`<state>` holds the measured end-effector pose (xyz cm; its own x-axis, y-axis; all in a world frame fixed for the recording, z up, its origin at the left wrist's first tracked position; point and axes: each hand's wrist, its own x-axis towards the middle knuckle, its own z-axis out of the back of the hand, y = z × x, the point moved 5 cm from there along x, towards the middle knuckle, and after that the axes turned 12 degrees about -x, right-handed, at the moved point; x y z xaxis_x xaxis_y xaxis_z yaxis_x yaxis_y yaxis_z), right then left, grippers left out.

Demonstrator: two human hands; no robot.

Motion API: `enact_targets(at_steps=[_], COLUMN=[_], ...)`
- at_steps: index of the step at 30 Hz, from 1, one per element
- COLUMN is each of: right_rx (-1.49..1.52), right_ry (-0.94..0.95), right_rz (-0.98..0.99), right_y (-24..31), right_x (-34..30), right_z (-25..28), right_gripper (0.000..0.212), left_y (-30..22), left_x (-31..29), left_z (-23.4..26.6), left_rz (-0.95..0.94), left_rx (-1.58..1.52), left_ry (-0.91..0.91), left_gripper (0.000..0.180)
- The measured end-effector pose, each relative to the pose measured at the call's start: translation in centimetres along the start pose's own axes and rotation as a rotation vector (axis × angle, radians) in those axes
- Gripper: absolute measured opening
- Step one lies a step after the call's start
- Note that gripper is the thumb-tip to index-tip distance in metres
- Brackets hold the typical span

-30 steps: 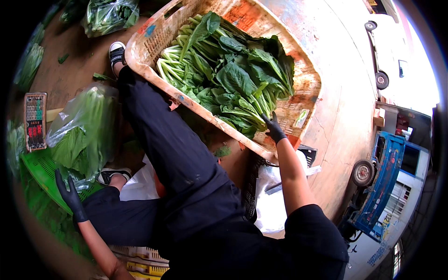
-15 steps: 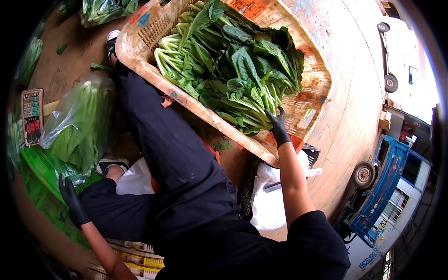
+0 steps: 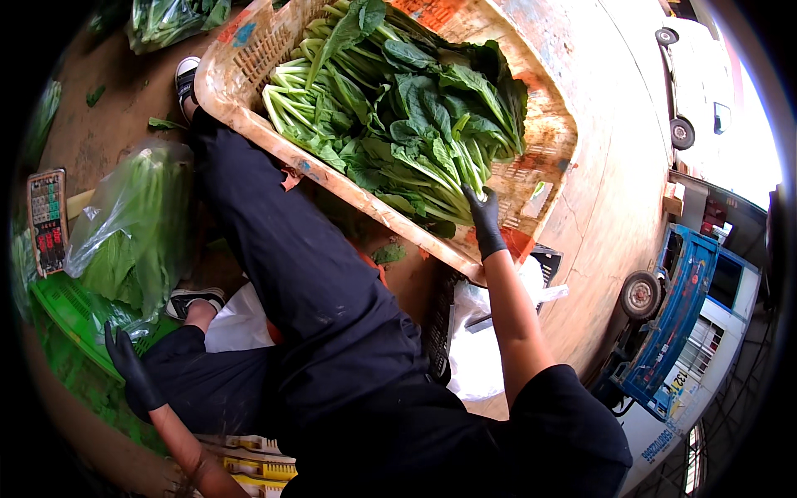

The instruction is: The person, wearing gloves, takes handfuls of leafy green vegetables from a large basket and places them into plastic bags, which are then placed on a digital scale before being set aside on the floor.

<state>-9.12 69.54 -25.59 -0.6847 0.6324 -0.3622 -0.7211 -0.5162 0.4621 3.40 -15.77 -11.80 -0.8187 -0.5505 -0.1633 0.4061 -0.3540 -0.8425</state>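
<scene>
My right hand (image 3: 484, 217), in a black glove, is closed around the pale stalk ends of a bunch of leafy greens (image 3: 444, 153). That bunch lies at the near right of a heap of greens inside a worn, pale orange plastic crate (image 3: 286, 143). Also gloved in black, my left hand (image 3: 128, 365) is stretched out with nothing in it. It is nearest to a clear plastic bag of greens (image 3: 137, 224), which sits on a green plastic basket (image 3: 73, 309) at the left.
A scale's keypad and display (image 3: 48, 222) stand left of the bag. White plastic bags (image 3: 479, 353) lie beside a black crate (image 3: 440, 332) under my right arm. More bagged greens (image 3: 174, 21) are at the far left. Parked at the right is a blue truck (image 3: 677, 311).
The whole view has shifted slightly, moving the crate a little leftward and up in the picture. My right hand keeps its grip on the greens; my left hand stays by the bag.
</scene>
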Motion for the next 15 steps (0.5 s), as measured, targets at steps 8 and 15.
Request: enact_targets(at_steps=[8,15], right_rx=[0.435,0.637], right_ry=[0.391,0.548], right_rz=[-0.25,-0.273], right_y=[1.3,0.7], right_x=[-1.6,-1.8], right_z=[-0.7,-2.2], right_gripper=[0.069,0.058], left_y=[0.5,-1.8], left_x=[-0.6,-0.8], left_z=[0.0,-2.3], left_rz=[-0.061,-0.143], left_rx=[-0.04,0.046], left_ry=[0.024,0.016], left_gripper=[0.046,0.042])
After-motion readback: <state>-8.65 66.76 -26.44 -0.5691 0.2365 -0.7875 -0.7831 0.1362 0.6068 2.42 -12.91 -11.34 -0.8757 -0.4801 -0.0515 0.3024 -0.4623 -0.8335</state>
